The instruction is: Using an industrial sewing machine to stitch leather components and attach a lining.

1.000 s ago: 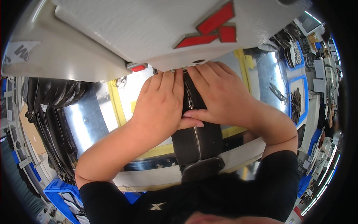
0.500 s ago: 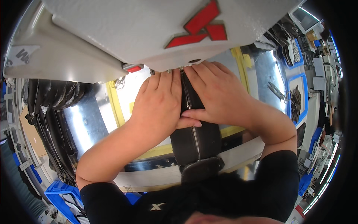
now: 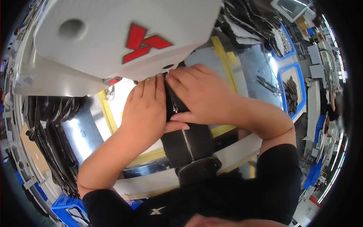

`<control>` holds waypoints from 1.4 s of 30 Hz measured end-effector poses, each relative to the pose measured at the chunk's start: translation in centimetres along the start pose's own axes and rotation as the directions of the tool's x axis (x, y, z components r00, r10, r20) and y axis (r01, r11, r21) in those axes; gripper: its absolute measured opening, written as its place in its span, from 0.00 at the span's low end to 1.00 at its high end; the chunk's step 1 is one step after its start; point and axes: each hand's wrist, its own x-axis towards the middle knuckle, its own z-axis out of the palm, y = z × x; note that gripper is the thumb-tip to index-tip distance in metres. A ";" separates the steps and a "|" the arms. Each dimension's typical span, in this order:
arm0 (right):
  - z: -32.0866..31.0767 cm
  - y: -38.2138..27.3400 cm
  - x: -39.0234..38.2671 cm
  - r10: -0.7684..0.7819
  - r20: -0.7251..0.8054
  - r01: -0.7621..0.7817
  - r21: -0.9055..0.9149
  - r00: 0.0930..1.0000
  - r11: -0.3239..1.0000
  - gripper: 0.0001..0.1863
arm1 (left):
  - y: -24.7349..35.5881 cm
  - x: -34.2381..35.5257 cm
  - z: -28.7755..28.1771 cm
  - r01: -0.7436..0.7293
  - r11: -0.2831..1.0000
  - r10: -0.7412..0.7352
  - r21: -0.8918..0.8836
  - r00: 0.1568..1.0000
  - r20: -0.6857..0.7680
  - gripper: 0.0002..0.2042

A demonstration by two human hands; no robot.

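A black fabric piece (image 3: 204,140) with a metal zipper (image 3: 186,142) down its middle lies under the white head of a sewing machine (image 3: 94,45). Flat on the fabric left of the zipper rests my left hand (image 3: 143,111), fingers stretched toward the machine and thumb across the teeth. On the other side my right hand (image 3: 206,94) presses the fabric, its fingers extended near the needle area and its thumb by the zipper slider (image 3: 175,110). Fingertips at the far end are partly hidden by the machine head. The piece's near end, a rounded black part (image 3: 198,170), hangs by my body.
Stacked black pieces (image 3: 49,145) line the left side, with more dark pieces (image 3: 247,22) at the far right. Thread snips (image 3: 267,84) lie on the metal table (image 3: 251,68) near a blue-rimmed bin (image 3: 303,94). A blue crate (image 3: 66,206) stands lower left.
The view has shifted, so the machine head, hands and fabric appear further left. Both hands keep nearly the same place on the fabric; any feed of the fabric is too small to tell.
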 end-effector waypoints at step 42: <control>-17.3 17.7 -12.6 0.792 -0.494 -0.430 0.666 0.358 0.609 0.14 | 0.2 -1.1 -2.7 -0.039 0.986 0.041 -0.162 0.999 0.008 0.54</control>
